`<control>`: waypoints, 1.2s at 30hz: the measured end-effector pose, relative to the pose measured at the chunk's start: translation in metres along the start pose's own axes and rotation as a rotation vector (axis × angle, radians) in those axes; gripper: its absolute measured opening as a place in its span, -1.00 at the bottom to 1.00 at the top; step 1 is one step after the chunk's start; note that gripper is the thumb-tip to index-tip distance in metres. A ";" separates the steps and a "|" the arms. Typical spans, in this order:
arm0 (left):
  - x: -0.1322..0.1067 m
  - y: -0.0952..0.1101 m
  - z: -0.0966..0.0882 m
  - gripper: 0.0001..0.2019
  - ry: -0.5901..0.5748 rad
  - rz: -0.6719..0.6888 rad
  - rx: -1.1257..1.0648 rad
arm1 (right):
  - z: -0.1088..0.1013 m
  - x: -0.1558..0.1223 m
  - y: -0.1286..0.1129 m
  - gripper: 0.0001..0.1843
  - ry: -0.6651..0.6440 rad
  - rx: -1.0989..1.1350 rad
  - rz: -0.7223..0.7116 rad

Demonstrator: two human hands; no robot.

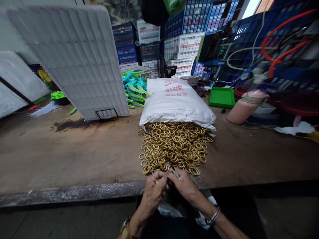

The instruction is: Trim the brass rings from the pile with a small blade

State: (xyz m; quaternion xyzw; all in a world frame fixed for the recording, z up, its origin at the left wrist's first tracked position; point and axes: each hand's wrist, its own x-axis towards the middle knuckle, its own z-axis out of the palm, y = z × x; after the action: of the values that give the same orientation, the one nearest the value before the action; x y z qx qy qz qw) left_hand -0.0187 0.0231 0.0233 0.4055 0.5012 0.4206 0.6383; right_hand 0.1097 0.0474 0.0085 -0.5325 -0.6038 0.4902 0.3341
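My left hand (154,189) is closed around a gold-coloured ring (157,181) at the table's front edge. My right hand (184,186) grips a small knife (175,173) with a dark, pointed tip and a pale metallic body. The fingertips of both hands meet or nearly meet, and what lies between them is too small to make out. Just beyond the hands spreads a heap of gold-coloured rings (176,142). They spill from the open mouth of a white sack (171,99) with red print, which lies on its side.
A tall white ribbed panel (77,63) stands on the brown table (74,156) at left. Behind it lie green and turquoise pieces (134,88). To the right are a green tray (221,97) and a pink bottle (245,108). Stacked crates (183,46) line the back.
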 end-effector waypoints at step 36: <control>-0.006 0.000 -0.005 -0.70 -0.061 -0.086 -0.364 | 0.002 -0.012 -0.006 -0.78 -0.052 -0.532 -0.151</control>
State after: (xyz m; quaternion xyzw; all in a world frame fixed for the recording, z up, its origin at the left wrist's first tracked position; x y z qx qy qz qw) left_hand -0.0244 0.0182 0.0246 0.2741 0.4141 0.4643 0.7334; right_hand 0.1088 0.0356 0.0148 -0.5422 -0.7576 0.3015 0.2028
